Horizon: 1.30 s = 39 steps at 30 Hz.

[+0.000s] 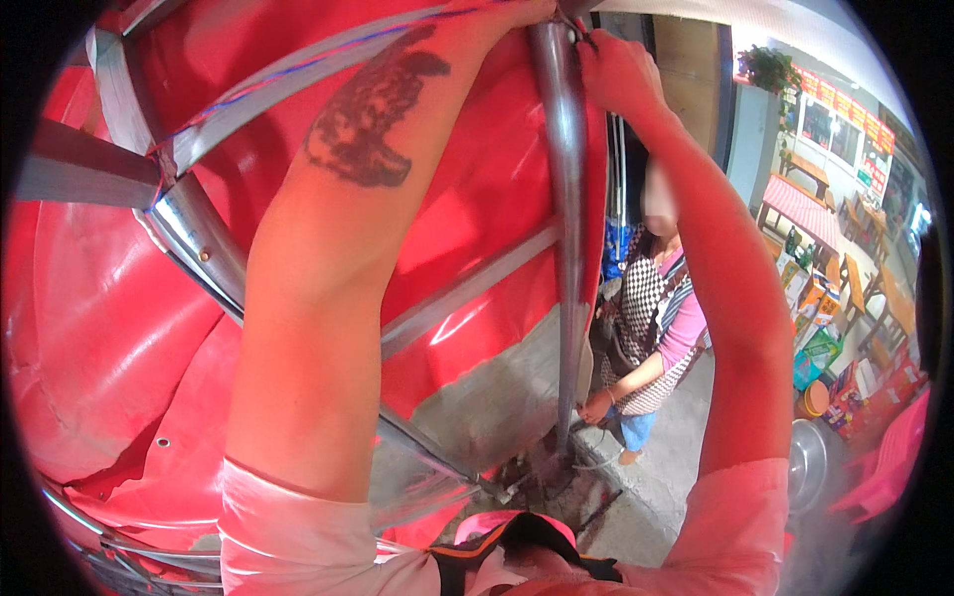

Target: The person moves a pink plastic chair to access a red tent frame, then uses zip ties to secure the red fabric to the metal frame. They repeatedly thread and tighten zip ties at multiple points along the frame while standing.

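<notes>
Both my arms reach up to the top of an upright metal pole (564,129). My left hand (522,12) is at the pole's upper end, mostly cut off by the picture's top edge, so its fingers are hidden. Just right of the pole, my right hand (618,77) has its fingers curled and closed against it. A small dark piece shows at those fingertips, too small to name. Behind the pole hangs a red tarp (477,189). A flat metal bar (298,74) with blue and red cords along it runs to the pole's top from the left.
A person in a checked apron (641,298) stands beyond the pole, one hand (596,407) by its lower part. More metal frame tubes (199,233) cross at left. Wooden tables (805,174), boxes (820,293) and a round metal lid-like thing (807,462) stand at right.
</notes>
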Motion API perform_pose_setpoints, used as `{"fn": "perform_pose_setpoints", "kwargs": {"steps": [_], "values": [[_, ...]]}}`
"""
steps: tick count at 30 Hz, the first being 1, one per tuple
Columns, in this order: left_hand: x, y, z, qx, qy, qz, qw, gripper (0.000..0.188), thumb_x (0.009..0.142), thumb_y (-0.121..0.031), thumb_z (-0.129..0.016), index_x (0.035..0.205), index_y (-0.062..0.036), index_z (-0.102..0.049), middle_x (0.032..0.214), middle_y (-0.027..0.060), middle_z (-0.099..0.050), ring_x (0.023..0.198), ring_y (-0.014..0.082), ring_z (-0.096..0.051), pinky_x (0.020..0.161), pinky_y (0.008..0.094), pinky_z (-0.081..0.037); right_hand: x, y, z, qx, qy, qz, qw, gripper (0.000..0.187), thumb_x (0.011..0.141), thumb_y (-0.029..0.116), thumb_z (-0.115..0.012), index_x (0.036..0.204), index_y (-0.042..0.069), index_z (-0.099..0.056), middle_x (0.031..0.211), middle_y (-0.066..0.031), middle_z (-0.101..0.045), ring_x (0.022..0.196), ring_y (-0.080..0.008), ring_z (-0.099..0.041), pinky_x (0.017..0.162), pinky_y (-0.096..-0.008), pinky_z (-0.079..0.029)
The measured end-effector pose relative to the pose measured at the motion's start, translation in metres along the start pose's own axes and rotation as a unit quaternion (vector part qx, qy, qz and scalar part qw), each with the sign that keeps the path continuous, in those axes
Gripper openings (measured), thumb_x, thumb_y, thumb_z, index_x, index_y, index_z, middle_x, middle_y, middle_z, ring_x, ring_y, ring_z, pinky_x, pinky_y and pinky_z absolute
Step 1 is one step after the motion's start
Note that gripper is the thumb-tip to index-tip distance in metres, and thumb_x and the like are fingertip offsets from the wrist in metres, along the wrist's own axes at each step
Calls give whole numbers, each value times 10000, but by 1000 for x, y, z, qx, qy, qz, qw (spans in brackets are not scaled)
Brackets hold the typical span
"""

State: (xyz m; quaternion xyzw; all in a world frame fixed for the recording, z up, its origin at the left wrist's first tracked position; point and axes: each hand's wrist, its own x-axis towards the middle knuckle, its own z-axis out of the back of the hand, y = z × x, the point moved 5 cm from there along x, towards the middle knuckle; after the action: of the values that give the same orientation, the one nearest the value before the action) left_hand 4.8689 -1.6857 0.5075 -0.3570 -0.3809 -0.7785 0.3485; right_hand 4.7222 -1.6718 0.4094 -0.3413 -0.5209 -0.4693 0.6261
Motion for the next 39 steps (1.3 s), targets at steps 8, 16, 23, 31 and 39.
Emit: {"fn": "perform_pose_setpoints", "kwargs": {"steps": [8,16,23,31,39], "values": [[-102,-27,48,33,19,-82,996,269,906,-228,-642,1091,-52,-724,1163,177,-701,1090,361,-683,892,468,-567,-18,3,1,58,6,-40,998,261,967,269,-577,930,46,-706,944,-258,-704,930,-461,-681,824,-586,-516],[-241,50,89,64,368,201,906,437,935,-397,-630,1244,-91,-672,1165,190,-725,1097,405,-683,947,520,-543,-76,145,-2,118,6,225,967,443,955,291,-656,1384,186,-612,1438,-113,-577,1327,-316,-565,1096,-423,-477],[-211,72,134,173,116,215,954,212,887,-231,-624,958,-53,-715,965,215,-729,905,391,-723,803,500,-579,-14,215,-16,279,32,97,955,153,904,118,-623,864,20,-732,868,-225,-712,875,-423,-700,747,-482,-553],[-237,88,145,207,177,249,929,275,947,-233,-563,1144,-111,-711,1111,220,-725,1090,372,-702,903,502,-570,-44,206,-36,356,-9,57,933,245,952,276,-679,1105,99,-751,1050,-157,-720,988,-375,-684,842,-438,-544],[-323,26,229,168,-52,-86,981,398,777,-32,-671,1164,-112,-718,1147,112,-664,1038,336,-657,862,455,-535,-20,218,-64,365,27,0,930,247,968,264,-646,1146,118,-735,1085,-146,-736,994,-354,-700,864,-430,-543]]}}
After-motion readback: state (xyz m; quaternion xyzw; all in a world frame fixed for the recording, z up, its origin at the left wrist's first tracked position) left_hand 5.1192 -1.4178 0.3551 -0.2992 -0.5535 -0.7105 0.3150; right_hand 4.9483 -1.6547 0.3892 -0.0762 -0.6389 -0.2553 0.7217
